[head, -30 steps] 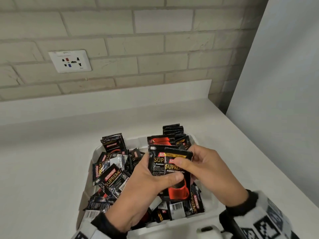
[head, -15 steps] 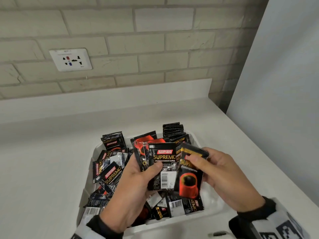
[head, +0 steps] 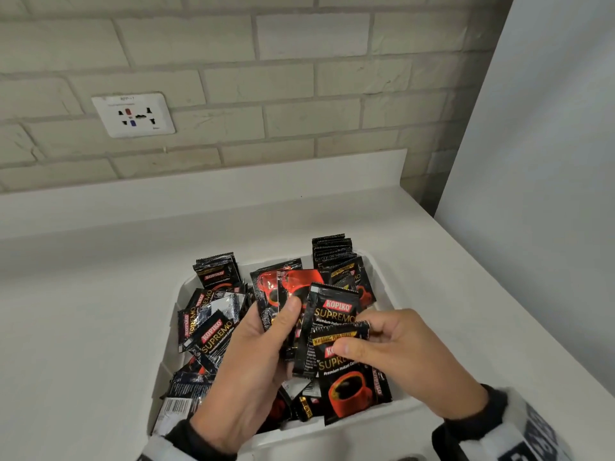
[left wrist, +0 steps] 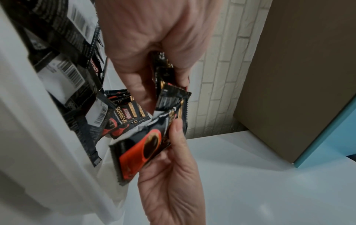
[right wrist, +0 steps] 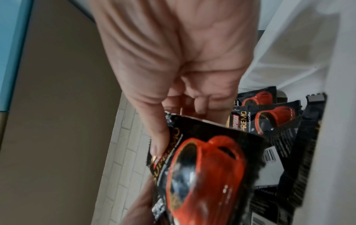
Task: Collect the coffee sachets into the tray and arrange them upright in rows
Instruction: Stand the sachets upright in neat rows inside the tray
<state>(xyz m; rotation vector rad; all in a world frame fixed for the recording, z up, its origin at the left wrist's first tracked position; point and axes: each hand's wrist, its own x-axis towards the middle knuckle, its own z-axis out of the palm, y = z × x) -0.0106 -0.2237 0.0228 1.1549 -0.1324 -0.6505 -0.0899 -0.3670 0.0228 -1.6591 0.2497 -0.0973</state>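
Observation:
A white tray (head: 379, 271) on the counter holds many black and red coffee sachets, most lying jumbled (head: 209, 331). A few stand upright at its far right corner (head: 332, 251) and far left (head: 218, 272). Over the tray, my left hand (head: 253, 367) grips a small fan of sachets (head: 286, 294) between thumb and fingers. My right hand (head: 399, 354) pinches one sachet (head: 346, 380) by its top edge, face up, just in front of the fan. The right wrist view shows that sachet (right wrist: 202, 167) under my thumb, and the left wrist view shows it (left wrist: 142, 147) too.
The tray sits on a white counter (head: 100, 327) against a brick wall with a socket plate (head: 133, 114). A tall pale panel (head: 549, 194) stands close on the right. Bare counter lies left of and behind the tray.
My right hand has drawn one sachet down and toward me, away from the fan in my left hand. The left hand has tilted its sachets further back.

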